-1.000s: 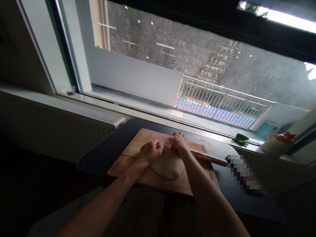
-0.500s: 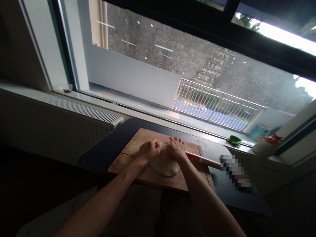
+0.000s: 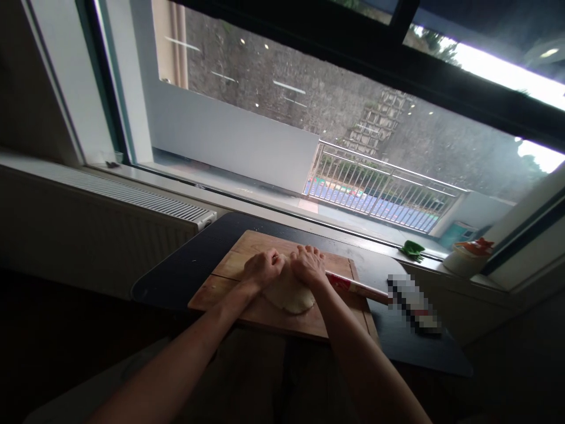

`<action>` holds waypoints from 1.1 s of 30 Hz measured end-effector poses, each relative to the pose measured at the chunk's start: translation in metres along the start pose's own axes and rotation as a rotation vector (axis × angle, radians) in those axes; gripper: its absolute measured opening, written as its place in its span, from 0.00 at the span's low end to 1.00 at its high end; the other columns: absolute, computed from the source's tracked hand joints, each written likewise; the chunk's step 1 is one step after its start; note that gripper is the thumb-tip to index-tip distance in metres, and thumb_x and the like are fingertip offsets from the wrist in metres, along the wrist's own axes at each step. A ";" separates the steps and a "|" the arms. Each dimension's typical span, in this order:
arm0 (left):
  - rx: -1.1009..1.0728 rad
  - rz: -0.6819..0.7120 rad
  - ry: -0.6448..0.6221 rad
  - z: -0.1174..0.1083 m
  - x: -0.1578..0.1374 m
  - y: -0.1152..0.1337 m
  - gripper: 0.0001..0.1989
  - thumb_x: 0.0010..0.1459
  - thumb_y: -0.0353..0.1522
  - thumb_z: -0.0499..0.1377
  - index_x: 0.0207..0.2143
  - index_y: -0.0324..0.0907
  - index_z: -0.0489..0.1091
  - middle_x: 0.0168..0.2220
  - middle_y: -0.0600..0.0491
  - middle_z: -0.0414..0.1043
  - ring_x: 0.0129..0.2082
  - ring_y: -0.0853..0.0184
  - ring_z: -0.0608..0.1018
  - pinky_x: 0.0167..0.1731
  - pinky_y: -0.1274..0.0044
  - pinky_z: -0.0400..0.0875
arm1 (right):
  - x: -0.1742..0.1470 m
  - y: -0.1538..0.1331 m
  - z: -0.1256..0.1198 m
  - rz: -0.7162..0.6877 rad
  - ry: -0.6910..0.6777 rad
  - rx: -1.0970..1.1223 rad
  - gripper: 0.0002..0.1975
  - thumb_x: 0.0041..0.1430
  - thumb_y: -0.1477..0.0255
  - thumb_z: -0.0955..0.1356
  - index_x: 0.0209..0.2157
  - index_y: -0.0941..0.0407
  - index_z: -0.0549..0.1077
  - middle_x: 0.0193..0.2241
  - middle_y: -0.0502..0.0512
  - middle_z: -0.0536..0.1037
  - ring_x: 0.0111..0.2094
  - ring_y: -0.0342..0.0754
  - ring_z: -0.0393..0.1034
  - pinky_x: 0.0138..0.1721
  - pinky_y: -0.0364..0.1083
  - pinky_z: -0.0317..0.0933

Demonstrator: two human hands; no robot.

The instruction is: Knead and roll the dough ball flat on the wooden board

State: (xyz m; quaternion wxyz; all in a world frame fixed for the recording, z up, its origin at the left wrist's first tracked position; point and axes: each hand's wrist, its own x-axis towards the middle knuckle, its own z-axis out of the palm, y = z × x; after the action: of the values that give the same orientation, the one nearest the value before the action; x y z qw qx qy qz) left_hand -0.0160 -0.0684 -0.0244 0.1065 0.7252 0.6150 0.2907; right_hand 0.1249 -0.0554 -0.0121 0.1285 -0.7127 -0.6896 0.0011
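Note:
A pale, flattened piece of dough (image 3: 291, 297) lies on a wooden cutting board (image 3: 247, 244). My left hand (image 3: 263, 268) is closed at the dough's upper left edge, its fingers curled in and partly hidden. My right hand (image 3: 308, 263) rests on the upper right part of the dough with fingers stretched out and apart. Close beside that hand, a stick-like roll with a red label (image 3: 342, 282) slants across the board toward the right; its far end is hidden behind my hand.
Under the board is a dark table (image 3: 172, 277) by the window. A blurred-out object (image 3: 415, 306) lies on its right side. On the sill sit a green item (image 3: 412, 250) and a white container with an orange top (image 3: 465, 259). A radiator (image 3: 110, 218) stands left.
The whole view has shifted slightly, so things appear a little farther left. Both hands stay at the dough in nearly the same pose.

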 end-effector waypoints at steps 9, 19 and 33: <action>0.006 0.030 0.013 0.005 0.002 -0.005 0.13 0.56 0.39 0.47 0.30 0.43 0.67 0.29 0.53 0.73 0.29 0.68 0.73 0.25 0.79 0.56 | 0.025 0.005 0.006 0.086 -0.017 0.030 0.21 0.60 0.63 0.51 0.45 0.55 0.68 0.48 0.63 0.65 0.51 0.58 0.52 0.49 0.59 0.43; -0.007 0.030 0.028 0.004 0.002 -0.004 0.13 0.55 0.39 0.47 0.30 0.43 0.67 0.29 0.53 0.73 0.28 0.68 0.72 0.24 0.79 0.55 | 0.008 0.001 0.003 0.030 -0.013 0.044 0.23 0.60 0.59 0.50 0.46 0.54 0.66 0.48 0.60 0.65 0.50 0.56 0.54 0.49 0.56 0.45; -0.089 -0.017 0.021 0.009 0.007 -0.006 0.13 0.54 0.40 0.48 0.29 0.44 0.68 0.27 0.54 0.73 0.29 0.68 0.73 0.26 0.79 0.58 | 0.047 0.015 0.010 0.083 0.056 0.086 0.20 0.61 0.62 0.52 0.42 0.55 0.67 0.45 0.61 0.66 0.48 0.57 0.56 0.47 0.58 0.49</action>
State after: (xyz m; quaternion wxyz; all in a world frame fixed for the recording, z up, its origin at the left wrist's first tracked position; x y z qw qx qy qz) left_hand -0.0158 -0.0587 -0.0331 0.1346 0.7114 0.6088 0.3243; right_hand 0.1396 -0.0077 -0.0166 0.1784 -0.7343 -0.6548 0.0162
